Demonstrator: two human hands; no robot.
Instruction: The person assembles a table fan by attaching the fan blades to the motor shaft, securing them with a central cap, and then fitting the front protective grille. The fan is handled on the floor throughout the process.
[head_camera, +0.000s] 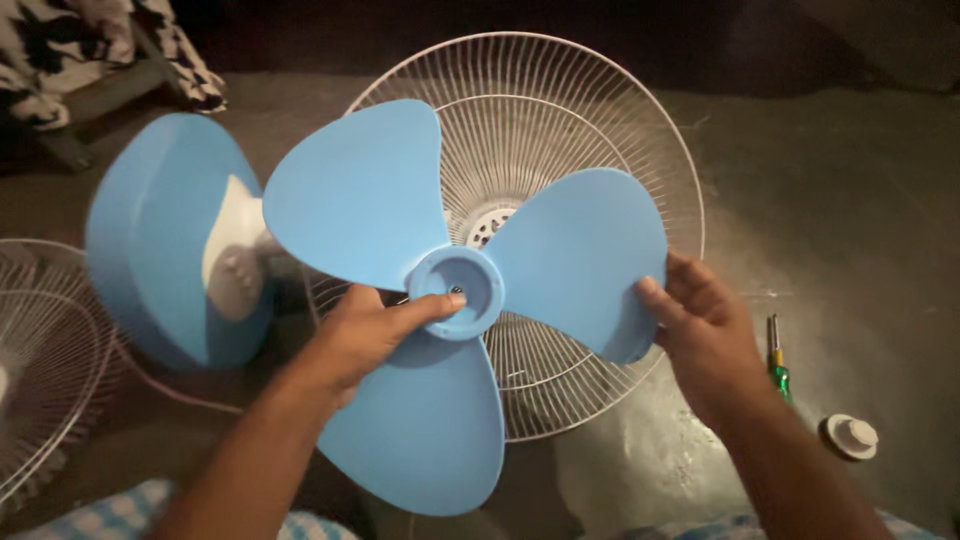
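Clearly the light, slightly flexible three-bladed blue plastic fan blade (455, 290) is hovering centre over the white wire guard (560, 120); left hand (365, 330) is pinching its stiff hub, right hand (700, 320) is gripping the right blade's thin edge

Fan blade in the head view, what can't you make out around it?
- Fan blade: covers the rear grille centre.
- Left hand: palm and whatever is under it are hidden.
- Second grille: cut by the left edge.
- Screwdriver: tip too dim.
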